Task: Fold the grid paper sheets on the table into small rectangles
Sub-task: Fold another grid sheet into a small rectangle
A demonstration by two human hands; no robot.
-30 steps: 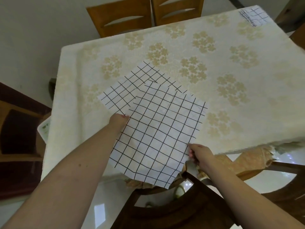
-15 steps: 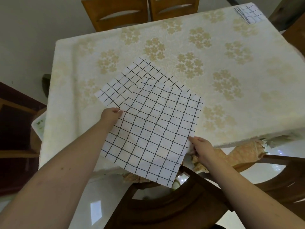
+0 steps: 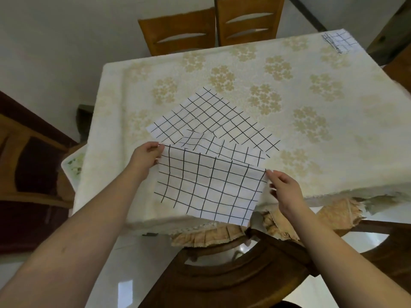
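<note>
I hold a white grid paper sheet (image 3: 209, 185) above the table's near edge, its near half raised and bent over toward the far half. My left hand (image 3: 146, 155) pinches its upper left corner. My right hand (image 3: 283, 187) pinches its upper right corner. A second grid sheet (image 3: 213, 118) lies flat on the table (image 3: 311, 134) just beyond, partly covered by the held sheet. A small stack of folded grid paper (image 3: 339, 41) sits at the table's far right corner.
The table wears a cream cloth with floral patterns. Two wooden chairs (image 3: 211, 30) stand at the far side. A dark wooden chair back (image 3: 233, 270) is right below my arms. Dark furniture (image 3: 29, 174) lies to the left.
Both hands have lifted the sheet's near edge up and forward, bending the flat sheet over on itself. The second sheet has not moved.
</note>
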